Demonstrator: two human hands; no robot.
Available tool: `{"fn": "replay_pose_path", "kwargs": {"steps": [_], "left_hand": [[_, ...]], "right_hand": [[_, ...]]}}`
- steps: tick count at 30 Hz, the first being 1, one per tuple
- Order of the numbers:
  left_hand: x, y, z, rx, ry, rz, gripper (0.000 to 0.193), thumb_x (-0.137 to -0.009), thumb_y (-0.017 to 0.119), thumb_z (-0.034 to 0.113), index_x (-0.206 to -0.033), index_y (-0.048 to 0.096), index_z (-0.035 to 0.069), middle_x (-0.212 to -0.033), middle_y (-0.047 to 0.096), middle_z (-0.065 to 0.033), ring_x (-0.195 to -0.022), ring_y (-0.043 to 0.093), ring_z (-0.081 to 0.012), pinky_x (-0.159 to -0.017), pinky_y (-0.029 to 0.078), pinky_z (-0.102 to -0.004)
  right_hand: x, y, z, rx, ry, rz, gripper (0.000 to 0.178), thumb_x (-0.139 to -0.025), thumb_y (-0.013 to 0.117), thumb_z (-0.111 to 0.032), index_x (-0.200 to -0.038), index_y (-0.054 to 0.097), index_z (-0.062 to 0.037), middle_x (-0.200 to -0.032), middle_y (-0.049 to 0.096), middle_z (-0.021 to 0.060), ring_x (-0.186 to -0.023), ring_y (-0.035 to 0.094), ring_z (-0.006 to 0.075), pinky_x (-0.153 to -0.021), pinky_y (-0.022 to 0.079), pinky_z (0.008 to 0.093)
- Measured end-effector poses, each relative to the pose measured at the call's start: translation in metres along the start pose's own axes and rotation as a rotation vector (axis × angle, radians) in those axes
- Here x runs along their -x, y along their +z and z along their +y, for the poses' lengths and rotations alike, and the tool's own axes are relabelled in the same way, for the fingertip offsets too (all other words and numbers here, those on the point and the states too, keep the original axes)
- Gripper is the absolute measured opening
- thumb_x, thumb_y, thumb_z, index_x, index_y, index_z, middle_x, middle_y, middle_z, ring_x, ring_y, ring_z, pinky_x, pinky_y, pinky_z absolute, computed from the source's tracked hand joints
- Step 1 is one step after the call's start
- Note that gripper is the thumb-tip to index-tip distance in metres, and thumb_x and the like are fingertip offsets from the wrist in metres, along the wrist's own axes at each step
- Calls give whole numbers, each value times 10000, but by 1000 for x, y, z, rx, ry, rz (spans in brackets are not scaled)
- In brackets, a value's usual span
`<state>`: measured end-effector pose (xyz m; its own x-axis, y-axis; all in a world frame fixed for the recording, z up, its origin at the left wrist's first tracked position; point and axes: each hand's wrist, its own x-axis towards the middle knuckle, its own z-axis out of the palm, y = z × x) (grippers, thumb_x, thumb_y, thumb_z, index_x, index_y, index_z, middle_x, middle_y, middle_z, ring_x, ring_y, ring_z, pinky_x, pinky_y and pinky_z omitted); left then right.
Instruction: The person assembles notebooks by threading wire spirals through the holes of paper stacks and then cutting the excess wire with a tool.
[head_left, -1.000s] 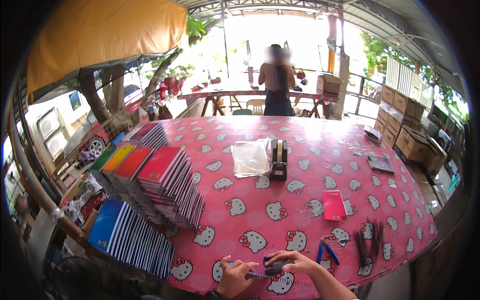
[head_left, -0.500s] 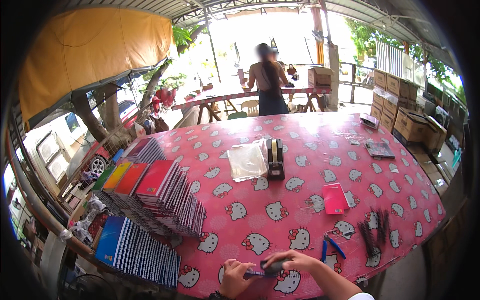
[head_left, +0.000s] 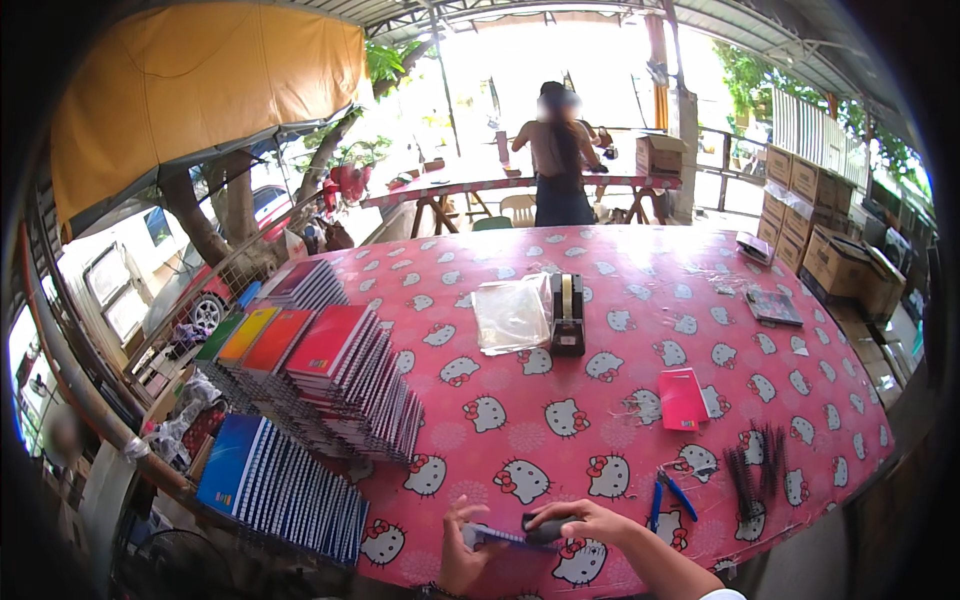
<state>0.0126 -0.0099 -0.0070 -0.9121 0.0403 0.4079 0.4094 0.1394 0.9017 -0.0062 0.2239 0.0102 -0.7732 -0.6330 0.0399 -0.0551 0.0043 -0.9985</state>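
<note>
Close to the table's near edge, a notebook with a bluish spiral edge (head_left: 506,538) is gripped by my left hand (head_left: 462,555) at its left end. The fingers reach up around it and its lower part blurs into the table. My right hand (head_left: 592,524) is closed around a dark, rounded object (head_left: 540,526), held against the notebook's right end. What kind of object it is I cannot make out. Blue-handled pliers (head_left: 672,500) lie open to the right of my right hand, and beyond them are black spiral coils (head_left: 757,470).
Stacked spiral notebooks (head_left: 350,385) and a row of blue ones (head_left: 290,490) stand at left. A tape dispenser (head_left: 568,325) and clear plastic sleeves (head_left: 511,317) lie mid-table. A pink booklet (head_left: 683,400) is to the right. Another person (head_left: 563,165) stands at a far table; cardboard boxes (head_left: 800,210) are stacked at right.
My left hand's fingers have spread and lifted, and more of the notebook shows. My right hand still holds the dark object. The whole view has shifted slightly.
</note>
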Motion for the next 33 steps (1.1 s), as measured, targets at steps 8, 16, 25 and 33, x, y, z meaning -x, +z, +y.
{"fn": "replay_pose_path", "kwargs": {"steps": [8, 16, 25, 33], "left_hand": [[13, -10, -43, 402, -219, -153, 326, -834, 660, -14, -1107, 495, 54, -1086, 585, -70, -947, 550, -102, -848, 457, -241], [14, -13, -40, 540, -299, -169, 271, -848, 612, -60, -1076, 521, 53, -1061, 614, -80, -981, 568, -122, -848, 468, -256], [-5, -31, -28, 551, -381, -322, 218, -867, 603, -29, -1057, 547, 61, -1102, 609, -68, -939, 553, -88, -780, 462, -229], [4, -22, -27, 698, -477, -201, 142, -910, 574, 32, -1046, 577, 74, -1047, 633, -28, -730, 499, -5, -566, 398, -165]], "right_hand": [[-1, -11, 3, 59, -1, 57, 524, -829, 638, -483, -1191, 623, -104, -1212, 577, 100, -1176, 490, 224, -996, 373, 374], [-13, 4, 1, 129, 176, 45, 500, -873, 597, -469, -1204, 606, -94, -1166, 603, 85, -1113, 525, 188, -978, 381, 342], [-7, 8, -10, -64, 62, 25, 593, -799, 658, -487, -1218, 597, -72, -1271, 541, 96, -1147, 505, 205, -966, 402, 349], [-11, 13, -1, 300, 141, 212, 514, -796, 668, -465, -1156, 642, -99, -1233, 560, 133, -1150, 497, 254, -953, 401, 395]]}}
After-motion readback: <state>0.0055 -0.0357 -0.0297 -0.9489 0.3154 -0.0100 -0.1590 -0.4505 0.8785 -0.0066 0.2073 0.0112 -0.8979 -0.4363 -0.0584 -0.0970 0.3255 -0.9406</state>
